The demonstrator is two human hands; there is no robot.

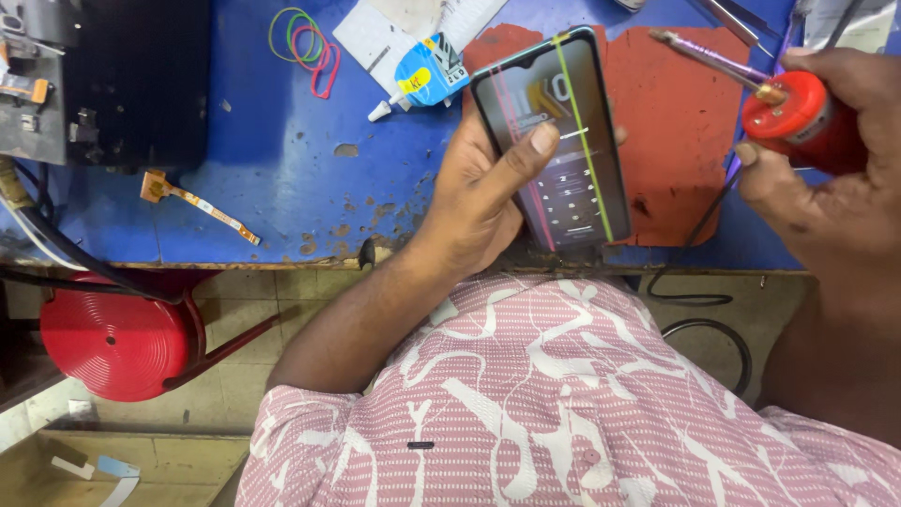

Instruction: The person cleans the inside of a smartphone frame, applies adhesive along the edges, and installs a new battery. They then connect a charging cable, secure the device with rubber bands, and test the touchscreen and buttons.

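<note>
My left hand grips a smartphone over the front of a blue workbench. Its thumb rests on the lit screen, which shows green and pink vertical lines. My right hand holds a soldering iron with a red handle at the right; its metal tip points up-left over a red mat. The iron's tip stays apart from the phone.
Coloured rubber bands, a small glue bottle and papers lie at the back. An orange flex cable rests at the left, beside a black machine. A red stool stands below the bench edge. Black cables hang at the right.
</note>
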